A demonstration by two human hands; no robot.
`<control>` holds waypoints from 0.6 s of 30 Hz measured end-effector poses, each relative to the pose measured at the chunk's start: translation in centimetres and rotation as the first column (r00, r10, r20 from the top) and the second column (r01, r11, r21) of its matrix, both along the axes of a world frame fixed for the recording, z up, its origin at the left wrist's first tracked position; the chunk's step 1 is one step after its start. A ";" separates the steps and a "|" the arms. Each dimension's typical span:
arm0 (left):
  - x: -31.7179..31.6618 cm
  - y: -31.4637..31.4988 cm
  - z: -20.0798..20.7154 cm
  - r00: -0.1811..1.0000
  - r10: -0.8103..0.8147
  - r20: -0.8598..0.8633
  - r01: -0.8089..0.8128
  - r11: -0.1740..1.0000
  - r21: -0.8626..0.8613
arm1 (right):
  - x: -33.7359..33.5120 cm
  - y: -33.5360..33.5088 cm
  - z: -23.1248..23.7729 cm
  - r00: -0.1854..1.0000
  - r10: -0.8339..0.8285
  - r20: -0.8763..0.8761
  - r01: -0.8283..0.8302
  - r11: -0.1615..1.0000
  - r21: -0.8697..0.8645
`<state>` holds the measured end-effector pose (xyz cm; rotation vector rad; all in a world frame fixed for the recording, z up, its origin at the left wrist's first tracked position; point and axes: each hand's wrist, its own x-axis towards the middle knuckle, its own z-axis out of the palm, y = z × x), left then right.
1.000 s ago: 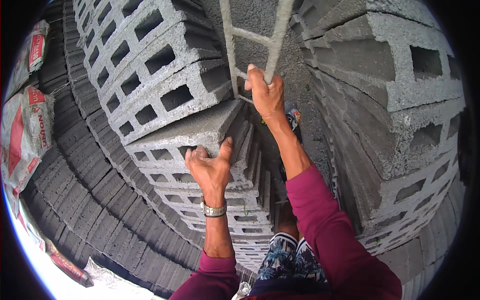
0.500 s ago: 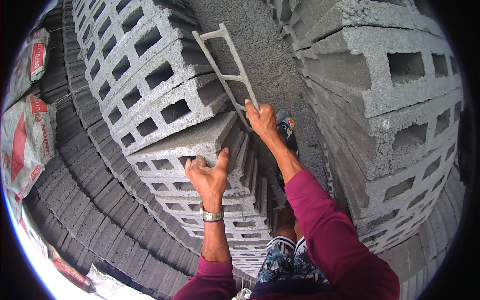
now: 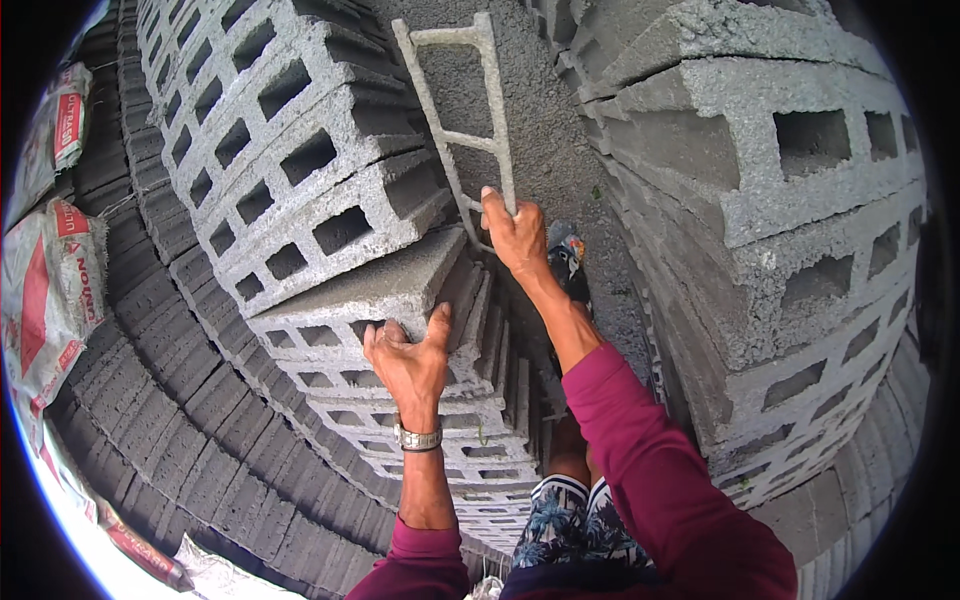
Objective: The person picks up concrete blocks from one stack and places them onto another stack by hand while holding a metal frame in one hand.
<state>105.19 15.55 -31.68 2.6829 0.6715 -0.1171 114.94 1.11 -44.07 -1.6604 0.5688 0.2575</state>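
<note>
My left hand point(image 3: 410, 355) grips the end of a grey hollow concrete block point(image 3: 385, 275). Its thumb lies along the block's edge, and the fingertips bend into one of the holes. The block sits slightly askew on a tall stack, with a wedge-shaped gap under the blocks beyond it. In my right hand point(image 3: 515, 235) is a ladder-shaped grey frame point(image 3: 475, 140), with two long rails joined by crossbars and a rough, cement-like surface. My fingers close round its near end. The frame points away from me over the gap between the stacks, beside the left stack's ends.
Another tall stack of hollow blocks point(image 3: 790, 240) stands on the right. Between the stacks runs a narrow strip of gravelly ground point(image 3: 560, 130), where my foot point(image 3: 570, 265) shows. Farther left are rows of dark grey blocks point(image 3: 190, 410) and printed white-and-red sacks point(image 3: 55, 290).
The ladder-shaped frame has swung more upright in the picture, and its far end reaches farther away. My left hand keeps its hold on the block. The whole view has shifted slightly.
</note>
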 end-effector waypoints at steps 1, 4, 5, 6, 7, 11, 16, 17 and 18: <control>-0.2 0.6 -0.4 1.000 0.017 -0.007 -0.017 1.000 0.019 | 0.8 -0.2 1.1 1.000 -0.002 0.024 0.002 1.000 0.016; 0.9 -0.6 0.4 0.980 0.108 -0.168 -0.099 0.993 0.063 | 3.1 -1.8 4.5 0.994 0.019 0.111 -0.011 0.997 -0.072; 1.7 -1.6 0.7 0.957 0.144 -0.254 -0.136 0.990 0.048 | 3.7 -2.2 5.4 0.990 0.032 0.141 -0.014 0.991 -0.133; 2.1 -1.8 1.2 0.923 0.183 -0.338 -0.178 0.983 0.048 | 4.1 -1.9 6.9 0.985 0.049 0.167 -0.018 0.983 -0.181; 1.8 -1.6 1.1 0.938 0.165 -0.303 -0.159 0.986 0.046 | 4.0 -1.5 8.6 0.977 0.098 0.188 -0.058 0.976 -0.210; 0.2 -0.5 1.8 0.987 -0.108 -0.120 0.117 0.991 0.066 | 3.1 1.2 13.4 0.913 0.345 0.217 -0.258 0.901 -0.348; -7.8 -1.5 8.5 1.000 -0.026 0.013 0.028 0.992 -0.122 | 2.9 5.0 17.1 0.774 0.531 0.346 -0.327 0.802 -0.499; -11.5 -0.9 9.1 1.000 -0.020 0.004 0.020 0.997 -0.069 | 3.1 5.8 17.6 0.679 0.570 0.462 -0.285 0.785 -0.549; -15.0 -0.3 10.0 0.999 0.051 0.002 -0.050 0.989 -0.138 | 2.9 6.3 18.5 0.566 0.602 0.563 -0.228 0.771 -0.595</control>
